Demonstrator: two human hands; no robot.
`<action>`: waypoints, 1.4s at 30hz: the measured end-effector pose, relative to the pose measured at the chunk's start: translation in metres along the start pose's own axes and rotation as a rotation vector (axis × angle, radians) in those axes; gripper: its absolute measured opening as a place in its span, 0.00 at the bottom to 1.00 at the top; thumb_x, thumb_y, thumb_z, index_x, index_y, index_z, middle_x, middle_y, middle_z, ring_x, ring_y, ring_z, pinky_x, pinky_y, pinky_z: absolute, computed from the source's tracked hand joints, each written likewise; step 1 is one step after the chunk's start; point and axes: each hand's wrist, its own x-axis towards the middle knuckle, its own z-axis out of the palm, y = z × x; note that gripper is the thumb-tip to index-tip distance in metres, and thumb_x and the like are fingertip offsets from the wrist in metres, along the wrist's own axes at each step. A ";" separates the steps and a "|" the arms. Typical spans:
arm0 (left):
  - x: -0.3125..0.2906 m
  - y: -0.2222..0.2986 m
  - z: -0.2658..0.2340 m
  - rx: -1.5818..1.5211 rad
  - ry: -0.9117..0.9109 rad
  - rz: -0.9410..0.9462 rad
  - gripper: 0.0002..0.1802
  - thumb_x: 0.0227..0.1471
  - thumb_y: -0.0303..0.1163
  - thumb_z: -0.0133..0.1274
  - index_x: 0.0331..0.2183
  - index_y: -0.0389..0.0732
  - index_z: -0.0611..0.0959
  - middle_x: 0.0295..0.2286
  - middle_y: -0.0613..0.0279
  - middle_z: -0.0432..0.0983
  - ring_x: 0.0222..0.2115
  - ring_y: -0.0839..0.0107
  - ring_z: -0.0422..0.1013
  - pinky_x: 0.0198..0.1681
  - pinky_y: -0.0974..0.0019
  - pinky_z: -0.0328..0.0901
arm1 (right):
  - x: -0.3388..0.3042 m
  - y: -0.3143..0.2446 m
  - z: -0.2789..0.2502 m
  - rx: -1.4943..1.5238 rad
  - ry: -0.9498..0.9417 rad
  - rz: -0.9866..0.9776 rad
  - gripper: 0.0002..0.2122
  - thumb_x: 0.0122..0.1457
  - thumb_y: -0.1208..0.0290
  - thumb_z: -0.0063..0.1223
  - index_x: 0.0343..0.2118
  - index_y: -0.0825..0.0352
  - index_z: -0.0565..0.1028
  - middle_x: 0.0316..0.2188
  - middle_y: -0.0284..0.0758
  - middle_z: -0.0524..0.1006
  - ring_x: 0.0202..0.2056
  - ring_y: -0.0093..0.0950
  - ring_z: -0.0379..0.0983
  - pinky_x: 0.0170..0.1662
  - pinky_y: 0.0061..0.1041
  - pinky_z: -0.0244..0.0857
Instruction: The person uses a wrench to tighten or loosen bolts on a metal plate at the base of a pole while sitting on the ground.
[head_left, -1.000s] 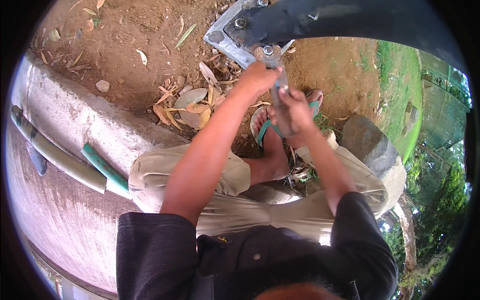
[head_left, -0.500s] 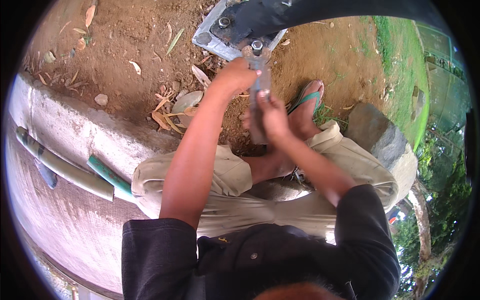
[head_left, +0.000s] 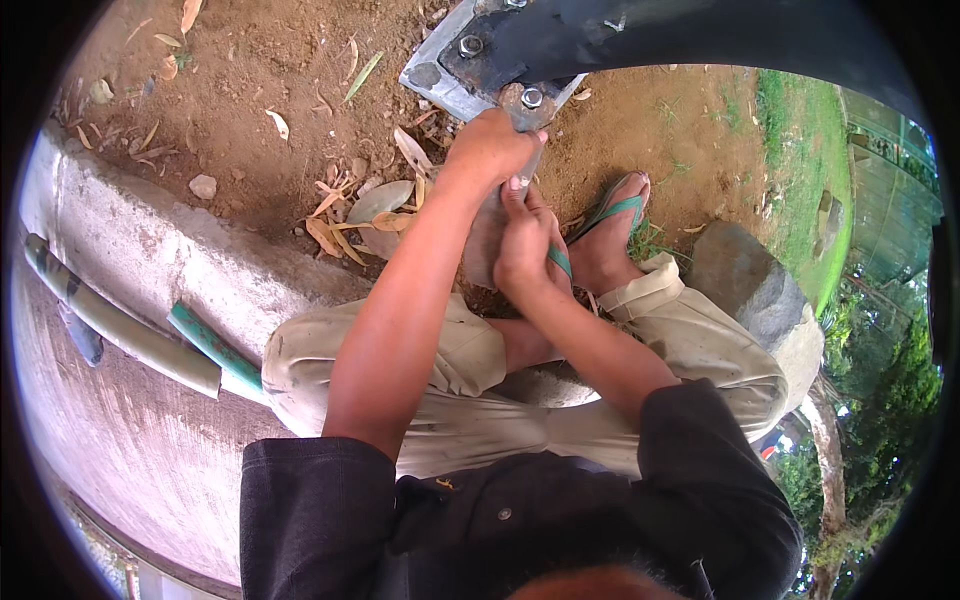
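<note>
My left hand [head_left: 492, 150] is wrapped round a worn grey-brown wrench [head_left: 484, 240] close to its head. My right hand [head_left: 528, 240] grips the same wrench lower down, thumb pointing up along it. At the far end, the wrench's jaw sits at a shiny nut on a bolt [head_left: 532, 97]; how tightly it fits I cannot tell. That bolt stands at the near corner of a dark plate joined to a black curved post [head_left: 700, 35]. Under it lies a pale grey base [head_left: 425, 75]. A second nut [head_left: 470, 45] shows to the left.
Brown soil with dry leaves [head_left: 380, 200] surrounds the base. A concrete kerb [head_left: 220, 245] runs along the left, with a pale pipe [head_left: 140, 335] and a green pipe [head_left: 215, 345] beyond it. A large rock [head_left: 740, 280] stands right of my sandalled foot [head_left: 612, 225].
The wrench's lower end has swung left, so it now slants. My right hand has turned and shifted slightly lower with it. The whole view has shifted slightly.
</note>
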 end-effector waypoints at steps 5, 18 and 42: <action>-0.004 -0.003 -0.007 0.087 0.003 -0.049 0.34 0.55 0.49 0.61 0.49 0.26 0.79 0.48 0.35 0.78 0.50 0.42 0.76 0.55 0.50 0.69 | -0.001 0.007 -0.002 -0.097 0.003 -0.039 0.11 0.73 0.63 0.44 0.47 0.67 0.70 0.23 0.42 0.77 0.19 0.35 0.76 0.22 0.35 0.72; -0.003 0.004 0.039 -0.645 -0.361 -0.046 0.22 0.68 0.40 0.50 0.54 0.32 0.75 0.49 0.48 0.79 0.51 0.56 0.76 0.55 0.55 0.69 | 0.088 -0.184 -0.093 -0.830 -0.500 0.445 0.13 0.71 0.59 0.50 0.44 0.65 0.71 0.22 0.35 0.77 0.19 0.27 0.75 0.20 0.29 0.73; -0.001 0.001 0.046 -0.627 -0.200 -0.033 0.19 0.62 0.35 0.55 0.43 0.25 0.82 0.37 0.46 0.83 0.37 0.62 0.80 0.42 0.60 0.74 | 0.078 -0.176 -0.085 -0.748 -0.472 0.468 0.11 0.72 0.60 0.48 0.47 0.62 0.71 0.22 0.36 0.76 0.20 0.28 0.76 0.21 0.29 0.73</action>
